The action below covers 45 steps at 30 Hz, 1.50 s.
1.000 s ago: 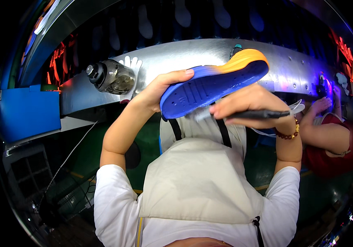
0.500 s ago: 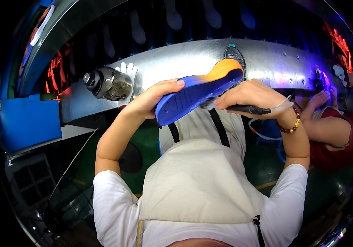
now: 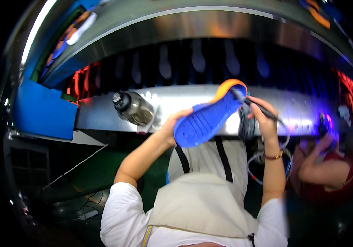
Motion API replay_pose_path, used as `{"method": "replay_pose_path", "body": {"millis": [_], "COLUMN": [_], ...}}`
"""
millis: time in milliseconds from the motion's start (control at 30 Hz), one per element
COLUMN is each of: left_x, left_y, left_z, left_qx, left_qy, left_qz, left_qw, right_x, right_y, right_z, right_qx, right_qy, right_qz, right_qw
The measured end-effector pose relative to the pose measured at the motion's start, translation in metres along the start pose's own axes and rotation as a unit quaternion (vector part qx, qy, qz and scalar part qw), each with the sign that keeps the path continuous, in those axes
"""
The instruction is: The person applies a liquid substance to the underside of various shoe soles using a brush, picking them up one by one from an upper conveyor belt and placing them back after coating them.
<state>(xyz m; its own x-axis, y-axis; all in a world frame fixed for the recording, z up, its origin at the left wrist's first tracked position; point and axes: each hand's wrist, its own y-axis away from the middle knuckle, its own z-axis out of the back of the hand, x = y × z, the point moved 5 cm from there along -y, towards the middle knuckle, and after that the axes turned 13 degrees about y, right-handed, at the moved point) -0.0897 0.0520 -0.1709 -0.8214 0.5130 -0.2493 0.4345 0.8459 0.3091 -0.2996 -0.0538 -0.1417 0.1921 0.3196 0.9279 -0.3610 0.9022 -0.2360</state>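
My left hand (image 3: pixel 174 125) is closed on the wide end of a blue and orange shoe sole (image 3: pixel 206 124), held tilted above the bench's near edge with its ridged inner face showing. Between the fingers of my right hand (image 3: pixel 265 120) is a brush (image 3: pixel 263 108) with a black handle and a pale tube trailing from its rear. Its blurred bristles touch or hover just over the inside of the sole's orange-rimmed end; I cannot tell which. Behind the brush hand, a dark oblong thing (image 3: pixel 246 125) lies on the metal bench (image 3: pixel 180 95).
A dark translucent bottle (image 3: pixel 133 108) stands at the left, beside a white glove (image 3: pixel 154 101). Behind the bench runs a dark rack with several hanging sole shapes (image 3: pixel 198 57). A blue panel (image 3: pixel 42 109) stands far left. At the right, another person's arm (image 3: pixel 324 168) is near purple light.
The view has shifted, showing more of the rack. My right hand and the brush have moved from the sole's near side edge to inside its orange end. The sole's inner face now shows more.
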Motion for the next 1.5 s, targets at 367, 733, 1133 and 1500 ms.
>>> {"method": "replay_pose_path", "body": {"millis": [367,733,1133,1500], "left_x": [-0.093,-0.305,-0.305,-0.275], "left_y": [0.045,0.012,-0.064,-0.041], "left_z": [-0.081,-0.140,-0.159,-0.171], "left_qx": [0.121,-0.025,-0.416,-0.311], "left_qy": [-0.112,-0.105,-0.733,-0.746], "left_qz": [-0.303,-0.601,-0.430,-0.560], "left_qw": [0.939,0.792,0.324,0.181], "right_x": [0.011,-0.026,-0.044,-0.038], "right_y": [0.048,0.070,0.084,0.081], "right_z": [-0.024,-0.023,-0.016,-0.024], "right_qx": [0.087,0.006,-0.010,0.012], "right_qy": [-0.306,-0.320,-0.324,-0.311], "right_qz": [-0.028,-0.097,-0.119,-0.124], "right_qw": [0.948,0.943,0.939,0.942]}}
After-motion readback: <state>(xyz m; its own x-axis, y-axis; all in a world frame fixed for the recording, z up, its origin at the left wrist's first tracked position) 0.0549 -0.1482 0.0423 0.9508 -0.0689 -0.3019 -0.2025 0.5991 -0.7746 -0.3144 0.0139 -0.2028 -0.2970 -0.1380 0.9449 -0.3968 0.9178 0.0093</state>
